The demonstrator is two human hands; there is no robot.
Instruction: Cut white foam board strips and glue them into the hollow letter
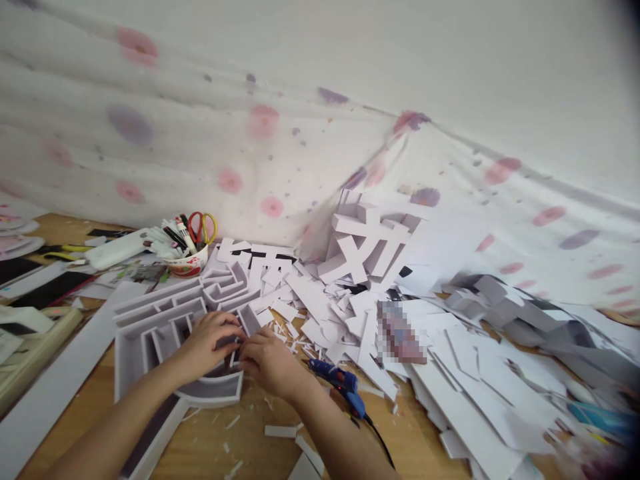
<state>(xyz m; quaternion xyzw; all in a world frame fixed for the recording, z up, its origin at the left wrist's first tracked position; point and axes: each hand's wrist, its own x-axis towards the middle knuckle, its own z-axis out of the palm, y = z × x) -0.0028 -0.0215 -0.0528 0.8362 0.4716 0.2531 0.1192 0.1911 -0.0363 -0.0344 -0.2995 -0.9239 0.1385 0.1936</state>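
A large hollow character of white board, with upright walls standing on a flat base, lies on the wooden table in front of me. My left hand reaches over its middle, with fingers curled and pinched on a wall. Against the same right-hand part, my right hand has its fingers bent and pressed together on the wall. The two sets of fingertips nearly meet, and they partly hide the piece between them. Just right of my right hand lies a blue glue gun, its black cord running toward me.
White offcuts are heaped behind and right of my hands. Finished white characters lean at the back. A bowl holds pens and scissors. Stacked white sheets cover the right side; a long white strip lies left.
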